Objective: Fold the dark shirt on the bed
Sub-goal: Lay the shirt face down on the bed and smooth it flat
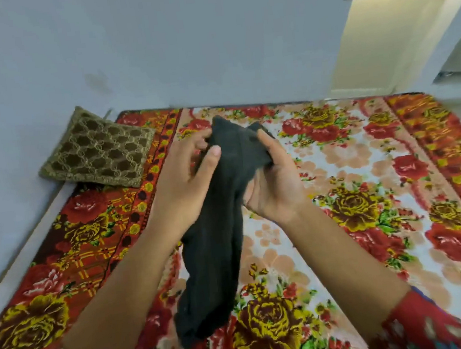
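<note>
**A:** Here's the dark shirt (221,203), bunched into one long, narrow bundle over the middle of the bed (423,182). It runs from the far half down toward the near edge.

**B:** And both hands are on its top end! The left hand (187,176) has its thumb laid across the front of the cloth, with the fingers curled in behind.

**A:** The right hand (272,181) is opposite, thumb up along the fabric and fingers wrapped round the right side. Both are clamped on the cloth.

**B:** The lower end hangs loose close to the near edge. Whether it touches the floral bedcover, I can't tell.

**A:** Over at the far left corner a gold-brown patterned cushion (99,151) lies flat beside the pale wall (154,54), well apart from the shirt.

**B:** Red sleeves (427,327) show at the near edge, pushed up the forearms.
</note>
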